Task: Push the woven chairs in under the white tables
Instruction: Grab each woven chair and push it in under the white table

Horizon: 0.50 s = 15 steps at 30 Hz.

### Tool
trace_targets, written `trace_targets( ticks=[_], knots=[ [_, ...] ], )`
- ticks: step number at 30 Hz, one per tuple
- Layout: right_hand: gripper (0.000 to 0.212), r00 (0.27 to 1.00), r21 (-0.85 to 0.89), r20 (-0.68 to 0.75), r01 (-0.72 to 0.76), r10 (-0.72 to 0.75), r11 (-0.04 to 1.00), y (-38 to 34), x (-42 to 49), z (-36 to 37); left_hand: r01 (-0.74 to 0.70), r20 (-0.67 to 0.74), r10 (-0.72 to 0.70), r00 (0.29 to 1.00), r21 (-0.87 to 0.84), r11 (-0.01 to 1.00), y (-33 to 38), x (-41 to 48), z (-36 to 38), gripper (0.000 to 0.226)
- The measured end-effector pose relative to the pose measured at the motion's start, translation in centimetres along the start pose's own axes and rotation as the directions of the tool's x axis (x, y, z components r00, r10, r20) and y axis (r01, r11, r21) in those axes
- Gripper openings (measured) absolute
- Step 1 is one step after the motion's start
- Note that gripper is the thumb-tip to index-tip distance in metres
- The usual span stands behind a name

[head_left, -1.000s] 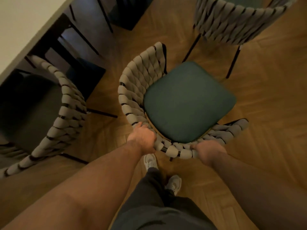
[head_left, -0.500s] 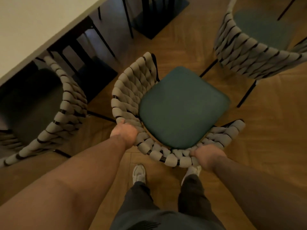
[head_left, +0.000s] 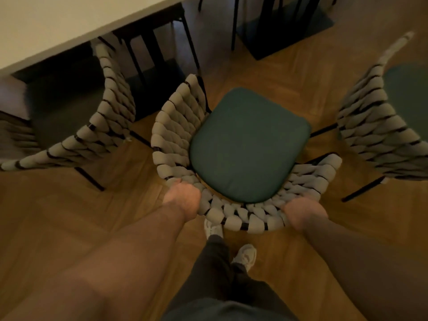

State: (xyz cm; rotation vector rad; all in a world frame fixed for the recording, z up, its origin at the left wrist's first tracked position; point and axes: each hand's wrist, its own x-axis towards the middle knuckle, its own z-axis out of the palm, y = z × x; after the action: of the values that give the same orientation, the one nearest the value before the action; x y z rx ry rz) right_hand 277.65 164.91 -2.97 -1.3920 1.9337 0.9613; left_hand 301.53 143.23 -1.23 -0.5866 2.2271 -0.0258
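A woven chair (head_left: 180,126) with a dark green seat cushion stands on the wood floor in the middle of the head view, out in the open, its seat facing up and right. My left hand (head_left: 183,200) grips the left part of its curved woven back. Gripping the right part of that same back is my right hand (head_left: 303,214). The white table (head_left: 58,26) fills the upper left. A second woven chair (head_left: 102,133) sits partly under that table's edge.
A third woven chair (head_left: 379,126) with a green seat stands at the right, close to the held chair. Black table legs and a dark base (head_left: 284,31) rise at the top. My feet (head_left: 245,254) stand just behind the held chair.
The view has swung up and left, so more of the white table and the right chair show. My left hand slid further left along the chair back. My feet have stepped.
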Motion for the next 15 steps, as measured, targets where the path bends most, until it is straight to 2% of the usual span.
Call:
trace_targets(
  ticks=[4, 10, 13, 15],
  knots=[
    [0.037, 0.999, 0.04, -0.001, -0.04, 0.04, 0.998, 3.8, 4.2, 0.0, 0.038, -0.019, -0.04, 0.999, -0.079, 0.996, 0.9, 1.5, -1.9, 0.025],
    [0.032, 0.998, -0.12, -0.055, -0.005, -0.001, 0.993, 7.3, 6.6, -3.1, 0.092, 0.013, -0.091, 0.996, -0.176, 0.98, 2.0, 3.7, -4.1, 0.027],
    [0.042, 0.999, -0.128, -0.013, 0.04, -0.042, 0.991, 7.6, 7.5, -4.1, 0.135, 0.041, -0.129, 0.991, -0.214, 0.968, 2.3, 4.3, -4.5, 0.028],
    [0.059, 0.993, -0.06, 0.017, 0.114, -0.113, 0.992, 6.9, 7.6, -4.4, 0.159, 0.069, -0.147, 0.987, -0.228, 0.961, 2.7, 4.6, -4.6, 0.034]
  ],
)
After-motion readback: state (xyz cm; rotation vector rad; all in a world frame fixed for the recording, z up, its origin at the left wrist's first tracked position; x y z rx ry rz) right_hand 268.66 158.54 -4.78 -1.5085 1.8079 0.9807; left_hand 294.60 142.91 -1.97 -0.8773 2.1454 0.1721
